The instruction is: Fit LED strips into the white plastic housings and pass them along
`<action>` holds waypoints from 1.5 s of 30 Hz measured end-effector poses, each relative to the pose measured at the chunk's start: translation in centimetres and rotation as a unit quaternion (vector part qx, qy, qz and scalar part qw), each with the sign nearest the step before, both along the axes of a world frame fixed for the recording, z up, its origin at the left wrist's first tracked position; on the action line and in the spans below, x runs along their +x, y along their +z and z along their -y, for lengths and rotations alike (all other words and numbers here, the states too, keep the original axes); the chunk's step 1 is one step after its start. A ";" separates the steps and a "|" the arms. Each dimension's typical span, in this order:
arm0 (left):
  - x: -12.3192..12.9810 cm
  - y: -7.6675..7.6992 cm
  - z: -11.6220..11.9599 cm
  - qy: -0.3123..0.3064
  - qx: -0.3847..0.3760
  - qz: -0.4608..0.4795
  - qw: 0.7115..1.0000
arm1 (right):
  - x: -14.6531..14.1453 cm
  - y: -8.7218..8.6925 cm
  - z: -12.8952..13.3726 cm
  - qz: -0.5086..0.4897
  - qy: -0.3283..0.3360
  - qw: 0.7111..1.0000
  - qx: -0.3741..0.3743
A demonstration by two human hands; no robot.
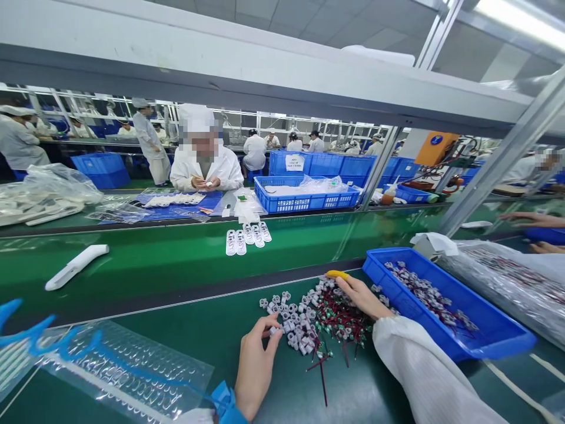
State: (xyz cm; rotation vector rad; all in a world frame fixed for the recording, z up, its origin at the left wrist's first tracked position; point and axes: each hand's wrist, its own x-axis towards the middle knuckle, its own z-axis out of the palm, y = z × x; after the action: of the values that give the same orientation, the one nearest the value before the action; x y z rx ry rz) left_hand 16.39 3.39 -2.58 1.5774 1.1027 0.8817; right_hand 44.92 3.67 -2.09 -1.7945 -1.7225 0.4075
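My left hand [258,362], with a blue wrist strap [226,401], is closed in a pinch on a small grey plastic sleeve [274,331] at the near left edge of a heap of similar sleeves [296,321]. My right hand [364,297] lies over the far right side of a pile of small green-tipped parts with dark red wires [342,315]. Its visible fingers are stretched out; the others are hidden. Something yellow [338,274] is at its fingertips, perhaps a finger cover. One wired part [323,377] sticks out toward me.
A blue bin [494,347] of grey parts stands right of the pile, beside bagged wires [521,277]. A clear blister sheet [128,365] and coiled blue cord [66,344] lie left. White panels [248,237] rest on the green belt [176,259]. A co-worker [205,162] sits opposite.
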 end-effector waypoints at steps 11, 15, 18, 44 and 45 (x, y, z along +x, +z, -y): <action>-1.5 1.2 2.0 -0.055 -0.106 0.028 0.992 | 1.6 -0.5 5.1 0.073 -0.210 0.971 0.088; -1.4 0.1 3.7 -0.121 -0.225 0.053 0.965 | 1.9 -1.9 6.3 0.081 -0.236 0.964 0.088; -1.1 -0.9 4.3 -0.115 -0.253 0.080 0.957 | 1.0 -1.5 7.2 0.072 -0.189 0.976 0.077; -3.5 -0.1 4.1 -0.099 -0.286 0.129 0.944 | -7.0 -2.4 6.7 0.170 0.050 0.968 0.180; -3.5 0.0 4.1 -0.099 -0.286 0.132 0.944 | -7.0 -2.2 6.9 0.169 0.051 0.968 0.180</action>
State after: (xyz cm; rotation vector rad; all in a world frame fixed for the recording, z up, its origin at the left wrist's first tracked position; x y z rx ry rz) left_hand 12.93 -0.73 -2.62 1.0295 0.8835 0.5481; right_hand 37.87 -3.27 -4.25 -1.5761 -1.9746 -0.1783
